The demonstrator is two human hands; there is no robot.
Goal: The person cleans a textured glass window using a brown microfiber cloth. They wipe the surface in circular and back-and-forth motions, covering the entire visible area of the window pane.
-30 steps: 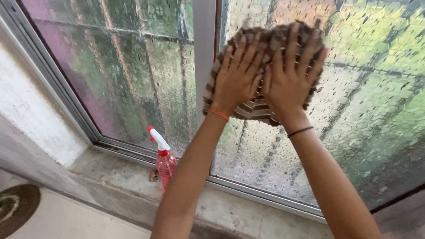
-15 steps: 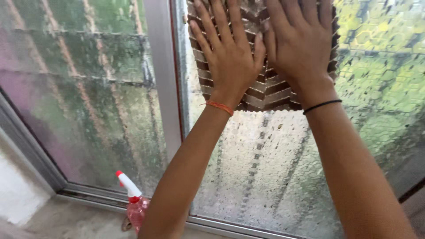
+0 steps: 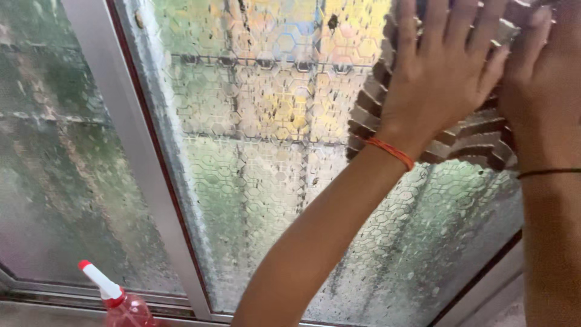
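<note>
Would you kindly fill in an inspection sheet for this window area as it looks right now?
Surface: patterned glass pane, wet and streaked, in a grey metal frame.
Job's things: brown striped cloth pressed flat on the glass.
Clutter: red spray bottle with white nozzle on the sill.
Hands: left hand and right hand both spread flat on the cloth.
Cables: nothing seen.
Surroundings: blurred greenery behind the glass.

The brown-and-tan striped cloth lies against glass embossed with hexagons. Left of the cloth stands a grey frame; below, a red spray bottle with a white nozzle.
</note>
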